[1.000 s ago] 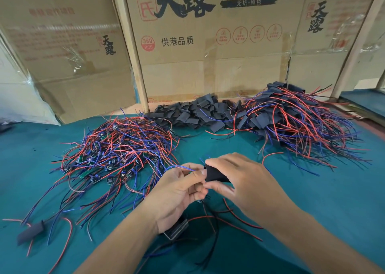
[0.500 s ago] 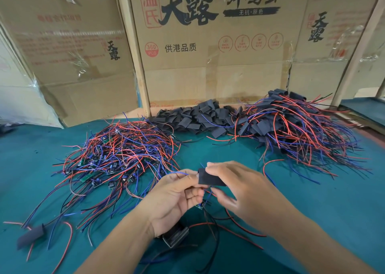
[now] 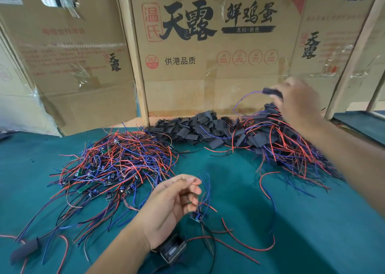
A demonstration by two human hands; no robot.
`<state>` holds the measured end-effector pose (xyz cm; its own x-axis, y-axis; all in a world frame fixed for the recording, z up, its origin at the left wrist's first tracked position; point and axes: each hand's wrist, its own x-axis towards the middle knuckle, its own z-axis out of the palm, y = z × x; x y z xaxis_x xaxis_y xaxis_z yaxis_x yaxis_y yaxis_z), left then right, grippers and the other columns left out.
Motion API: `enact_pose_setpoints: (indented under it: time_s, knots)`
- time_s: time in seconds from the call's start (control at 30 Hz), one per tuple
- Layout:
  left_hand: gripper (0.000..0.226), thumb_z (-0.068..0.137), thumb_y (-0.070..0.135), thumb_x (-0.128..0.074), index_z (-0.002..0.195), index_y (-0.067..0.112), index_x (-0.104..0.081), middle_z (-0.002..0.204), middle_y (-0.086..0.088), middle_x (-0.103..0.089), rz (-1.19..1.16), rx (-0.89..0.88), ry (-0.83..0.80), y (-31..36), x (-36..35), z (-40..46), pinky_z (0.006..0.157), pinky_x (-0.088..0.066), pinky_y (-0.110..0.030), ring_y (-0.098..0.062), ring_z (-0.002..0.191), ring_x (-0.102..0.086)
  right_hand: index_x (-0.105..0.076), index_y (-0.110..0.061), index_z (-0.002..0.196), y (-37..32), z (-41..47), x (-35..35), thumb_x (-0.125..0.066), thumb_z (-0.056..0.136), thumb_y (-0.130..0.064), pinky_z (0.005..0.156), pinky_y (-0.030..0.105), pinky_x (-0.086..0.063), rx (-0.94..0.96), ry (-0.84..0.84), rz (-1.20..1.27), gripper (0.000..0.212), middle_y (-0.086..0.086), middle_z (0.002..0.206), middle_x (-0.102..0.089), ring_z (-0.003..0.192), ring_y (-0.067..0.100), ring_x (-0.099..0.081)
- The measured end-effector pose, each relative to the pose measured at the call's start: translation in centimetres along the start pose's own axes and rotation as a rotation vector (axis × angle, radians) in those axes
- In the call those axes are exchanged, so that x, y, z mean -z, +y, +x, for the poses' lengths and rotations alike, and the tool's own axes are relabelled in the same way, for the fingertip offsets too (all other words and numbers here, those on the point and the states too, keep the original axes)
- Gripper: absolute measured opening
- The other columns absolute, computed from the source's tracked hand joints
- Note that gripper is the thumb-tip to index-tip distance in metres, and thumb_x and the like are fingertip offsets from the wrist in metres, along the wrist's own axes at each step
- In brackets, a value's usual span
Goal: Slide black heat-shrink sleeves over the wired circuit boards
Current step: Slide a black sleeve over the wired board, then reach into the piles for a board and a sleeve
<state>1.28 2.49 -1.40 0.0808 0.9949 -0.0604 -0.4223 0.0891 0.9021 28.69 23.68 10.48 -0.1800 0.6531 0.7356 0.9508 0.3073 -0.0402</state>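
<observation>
A person's right hand (image 3: 298, 102), raised over the far right of the table (image 3: 250, 200), pinches a sleeved board (image 3: 273, 92) in a narrow grip, its blue wire (image 3: 241, 102) arcing down to the left. Directly beneath that grip lies the heap of finished boards (image 3: 281, 144), black sleeves tangled with red and blue leads. The left hand (image 3: 173, 205), nearer the camera at centre, hangs with fingers loosely curled; an unsleeved circuit board (image 3: 196, 216) sits just at its fingertips, wires rising beside them, though whether the grip actually holds it cannot be told. A pile of empty black heat-shrink sleeves (image 3: 191, 127) lies at the table's back edge, and the heap of bare wired boards (image 3: 116, 163) spreads to the left. Printed cardboard boxes (image 3: 208, 65) stand behind.
</observation>
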Motion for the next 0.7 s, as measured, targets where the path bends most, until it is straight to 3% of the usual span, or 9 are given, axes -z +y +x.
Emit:
enact_pose_setpoints:
  time_s: [0.1, 0.17, 0.2, 0.23, 0.3, 0.37, 0.5, 0.6, 0.7]
  knots:
    - [0.013, 0.083, 0.022, -0.063, 0.086, 0.011, -0.071, 0.077, -0.005, -0.059, -0.036, -0.024, 0.010, 0.2, 0.0, 0.0, 0.055, -0.046, -0.025, -0.015, 0.060, -0.052, -0.063, -0.002, 0.122, 2.7, 2.0, -2.5, -0.052, 0.097, -0.013, 0.080, 0.041, -0.046, -0.206, -0.239, -0.102, 0.029, 0.023, 0.112, -0.060, 0.104, 0.039, -0.058]
    - [0.013, 0.083, 0.022, -0.063, 0.086, 0.012, -0.069, 0.077, -0.004, -0.057, -0.039, -0.043, 0.016, 0.4, 0.2, 0.1, 0.055, -0.044, -0.025, -0.015, 0.061, -0.050, -0.058, -0.009, 0.132, 3.3, 1.1, -3.4, -0.049, 0.098, -0.016, 0.091, 0.040, -0.046, -0.267, -0.462, -0.095, 0.035, 0.022, 0.129, -0.057, 0.115, 0.038, -0.056]
    - [0.013, 0.083, 0.022, -0.063, 0.086, 0.012, -0.069, 0.077, -0.004, -0.057, -0.036, -0.048, 0.022, 0.5, 0.3, 0.1, 0.055, -0.044, -0.025, -0.015, 0.061, -0.050, -0.055, -0.013, 0.136, 3.2, 0.6, -3.5, -0.047, 0.099, -0.019, 0.095, 0.040, -0.045, -0.274, -0.487, -0.080, 0.038, 0.020, 0.134, -0.055, 0.118, 0.037, -0.055]
    - [0.012, 0.084, 0.022, -0.062, 0.086, 0.012, -0.069, 0.077, -0.004, -0.057, -0.026, -0.055, 0.030, 0.6, 0.4, 0.1, 0.056, -0.043, -0.025, -0.015, 0.061, -0.050, -0.054, -0.015, 0.138, 2.9, 0.0, -3.3, -0.046, 0.099, -0.020, 0.097, 0.041, -0.045, -0.284, -0.440, -0.029, 0.040, 0.020, 0.134, -0.056, 0.118, 0.037, -0.055]
    - [0.012, 0.086, 0.020, -0.062, 0.085, 0.012, -0.070, 0.075, -0.005, -0.059, 0.012, -0.076, 0.049, 0.3, 0.4, 0.1, 0.055, -0.042, -0.025, -0.015, 0.060, -0.050, -0.055, -0.011, 0.134, 1.3, -2.0, -2.4, -0.049, 0.096, -0.019, 0.094, 0.044, -0.046, -0.277, -0.193, 0.141, 0.039, 0.022, 0.121, -0.063, 0.110, 0.038, -0.058]
    - [0.015, 0.093, 0.013, -0.060, 0.082, 0.009, -0.069, 0.072, -0.006, -0.062, 0.167, -0.112, 0.103, -0.1, 0.1, 0.2, 0.053, -0.042, -0.024, -0.015, 0.057, -0.052, -0.058, -0.010, 0.124, -2.2, -5.4, -0.7, -0.054, 0.092, -0.017, 0.093, 0.043, -0.047, -0.181, -0.008, 0.356, 0.033, 0.016, 0.113, -0.067, 0.106, 0.035, -0.059]
    - [0.020, 0.094, 0.016, -0.062, 0.074, 0.022, -0.064, 0.065, 0.012, -0.062, 1.037, -0.363, 0.246, -0.9, 0.4, 0.1, 0.060, -0.039, -0.017, -0.003, 0.056, -0.050, -0.060, -0.015, 0.119, -10.2, -12.3, 1.9, -0.060, 0.090, -0.015, 0.094, 0.042, -0.046, 0.039, -0.021, 0.627, 0.029, 0.000, 0.108, -0.067, 0.102, 0.021, -0.061]
    - [0.017, 0.092, 0.014, -0.062, 0.078, 0.025, -0.063, 0.068, 0.011, -0.062, 1.163, -0.516, 0.313, 0.2, 1.0, -0.3, 0.060, -0.040, -0.017, -0.007, 0.061, -0.053, -0.059, -0.012, 0.122, -13.6, -15.6, 2.0, -0.061, 0.089, -0.010, 0.095, 0.040, -0.040, 0.085, -0.020, 0.624, 0.033, -0.002, 0.104, -0.066, 0.100, 0.022, -0.060]
    - [0.012, 0.093, 0.013, -0.058, 0.084, 0.020, -0.063, 0.076, 0.008, -0.067, 1.375, -0.401, 0.324, 2.7, 3.3, 0.1, 0.069, -0.049, -0.029, -0.013, 0.070, -0.060, -0.063, -0.009, 0.116, -15.1, -18.0, 1.3, -0.061, 0.084, -0.012, 0.089, 0.037, -0.038, 0.164, -0.025, 0.593, 0.033, -0.001, 0.098, -0.067, 0.095, 0.020, -0.058]
